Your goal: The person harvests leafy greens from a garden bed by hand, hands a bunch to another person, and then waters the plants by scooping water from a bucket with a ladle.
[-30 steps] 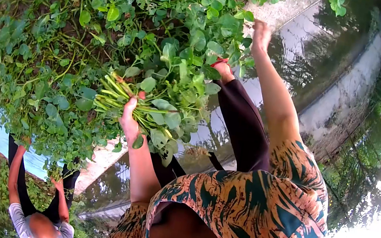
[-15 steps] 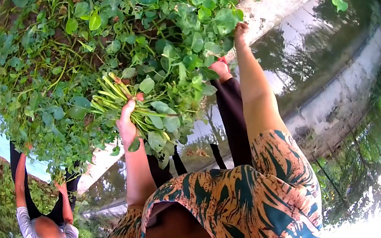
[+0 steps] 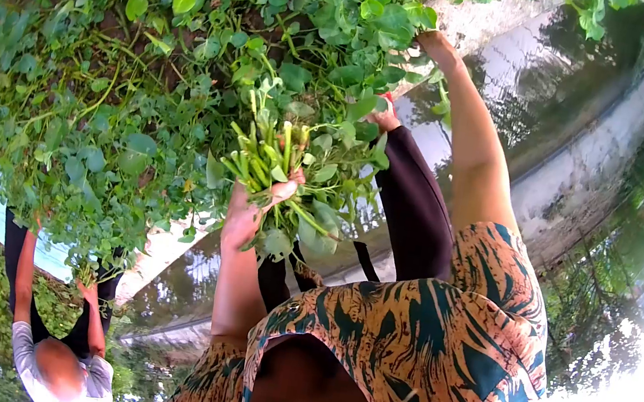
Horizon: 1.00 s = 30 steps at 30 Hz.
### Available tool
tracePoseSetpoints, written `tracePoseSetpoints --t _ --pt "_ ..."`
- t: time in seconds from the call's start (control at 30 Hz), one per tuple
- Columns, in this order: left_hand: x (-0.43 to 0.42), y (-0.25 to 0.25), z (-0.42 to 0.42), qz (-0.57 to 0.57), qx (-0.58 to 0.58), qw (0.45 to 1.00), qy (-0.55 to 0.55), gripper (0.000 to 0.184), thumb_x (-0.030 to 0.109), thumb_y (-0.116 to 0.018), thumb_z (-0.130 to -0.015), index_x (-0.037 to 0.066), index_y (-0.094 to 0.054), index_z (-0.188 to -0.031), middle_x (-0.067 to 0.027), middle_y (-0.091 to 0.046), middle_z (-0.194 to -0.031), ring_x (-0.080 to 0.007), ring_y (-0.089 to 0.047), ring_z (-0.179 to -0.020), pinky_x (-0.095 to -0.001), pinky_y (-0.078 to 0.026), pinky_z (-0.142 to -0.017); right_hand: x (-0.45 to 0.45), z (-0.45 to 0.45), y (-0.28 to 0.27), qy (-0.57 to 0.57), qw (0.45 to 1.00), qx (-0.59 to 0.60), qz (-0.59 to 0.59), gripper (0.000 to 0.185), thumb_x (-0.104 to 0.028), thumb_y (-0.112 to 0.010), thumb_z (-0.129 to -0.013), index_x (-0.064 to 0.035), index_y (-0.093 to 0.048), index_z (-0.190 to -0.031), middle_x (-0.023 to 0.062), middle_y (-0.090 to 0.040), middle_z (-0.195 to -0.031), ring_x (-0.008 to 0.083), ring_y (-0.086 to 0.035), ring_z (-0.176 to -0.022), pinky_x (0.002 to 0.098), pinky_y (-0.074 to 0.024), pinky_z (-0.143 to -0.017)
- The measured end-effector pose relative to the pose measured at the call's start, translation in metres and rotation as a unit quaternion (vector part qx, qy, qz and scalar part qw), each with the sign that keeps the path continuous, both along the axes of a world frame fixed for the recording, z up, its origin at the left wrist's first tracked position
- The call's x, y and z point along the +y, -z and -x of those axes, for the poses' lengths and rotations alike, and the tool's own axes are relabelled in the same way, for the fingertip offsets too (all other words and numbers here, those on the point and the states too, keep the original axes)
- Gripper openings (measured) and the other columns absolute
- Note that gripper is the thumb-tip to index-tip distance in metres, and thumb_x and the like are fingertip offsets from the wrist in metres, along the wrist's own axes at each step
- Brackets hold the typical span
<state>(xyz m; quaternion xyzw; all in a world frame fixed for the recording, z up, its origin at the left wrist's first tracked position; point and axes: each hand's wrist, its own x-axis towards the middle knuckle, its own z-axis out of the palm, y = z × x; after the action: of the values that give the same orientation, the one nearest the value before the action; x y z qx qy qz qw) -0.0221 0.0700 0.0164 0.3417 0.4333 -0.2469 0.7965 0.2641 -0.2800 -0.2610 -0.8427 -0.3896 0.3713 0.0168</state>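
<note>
My left hand (image 3: 259,206) is closed round a bunch of green stems (image 3: 266,155), their cut ends pointing up and the leaves hanging to the right. Leaves cover part of its fingers. At the upper right, my right hand (image 3: 442,50) reaches to the edge of the leafy plants (image 3: 299,73); its fingers are hidden or blurred at the leaves. A small leafy sprig (image 3: 442,102) shows just below my right hand.
Dense creeping greenery fills the upper left. A pale concrete edge (image 3: 482,21) runs beside dark, reflecting water (image 3: 522,89). My dark-trousered leg (image 3: 417,203) lies between my arms. At the lower left, another person (image 3: 59,370) has both hands in the plants.
My left hand has turned and moved slightly right, swinging the cut stem ends upward. My right hand dipped left, then shifted back right against the leaves.
</note>
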Motion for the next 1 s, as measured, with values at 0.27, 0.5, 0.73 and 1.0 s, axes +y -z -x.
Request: tracePoseSetpoints --t 0.27,0.5,0.73,1.0 --pt "-0.009 -0.004 -0.002 0.004 -0.001 0.999 -0.038 0.056 0.002 -0.076 -0.07 -0.001 -0.052 -0.12 -0.011 -0.065 -0.101 -0.0188 -0.065 -0.09 -0.0302 -0.052 -0.082 0.049 0.008 -0.07 0.738 0.659 -0.112 -0.089 0.029 -0.027 -0.051 -0.08 -0.0006 -0.061 -0.071 0.0113 -0.061 -0.068 0.0244 -0.057 -0.066 0.0406 -0.0456 -0.059" --pt "-0.029 0.028 0.017 0.108 -0.13 0.98 -0.11 0.088 0.043 -0.078 -0.064 -0.006 -0.042 -0.127 -0.0154 -0.059 -0.111 -0.0252 -0.061 -0.1 -0.0359 -0.046 -0.091 0.075 0.077 -0.194 0.378 0.859 -0.039 -0.344 0.029 -0.028 -0.044 -0.092 -0.0044 -0.054 -0.078 0.0058 -0.053 -0.076 0.0136 -0.05 -0.068 0.0316 -0.0437 -0.06" --pt "-0.012 0.007 0.04 0.037 -0.062 0.98 -0.187 0.056 0.008 -0.072 -0.068 0.005 -0.053 -0.121 -0.0019 -0.057 -0.112 -0.0153 -0.054 -0.102 -0.0305 -0.044 -0.089 0.229 0.184 -0.293 0.234 0.919 0.205 -0.242 0.011 -0.001 -0.062 -0.08 -0.0034 -0.057 -0.089 0.0109 -0.053 -0.084 0.0283 -0.056 -0.077 0.0347 -0.0474 -0.066" --pt "-0.031 0.047 0.065 0.019 -0.141 0.945 -0.295 0.072 0.022 -0.077 -0.071 0.005 -0.039 -0.13 -0.0101 -0.062 -0.107 -0.024 -0.059 -0.102 -0.0376 -0.048 -0.087 0.257 0.141 -0.246 0.152 0.928 0.308 -0.143 0.015 -0.002 -0.055 -0.082 -0.0011 -0.062 -0.095 0.0119 -0.063 -0.084 0.0212 -0.064 -0.069 0.03 -0.0539 -0.061"
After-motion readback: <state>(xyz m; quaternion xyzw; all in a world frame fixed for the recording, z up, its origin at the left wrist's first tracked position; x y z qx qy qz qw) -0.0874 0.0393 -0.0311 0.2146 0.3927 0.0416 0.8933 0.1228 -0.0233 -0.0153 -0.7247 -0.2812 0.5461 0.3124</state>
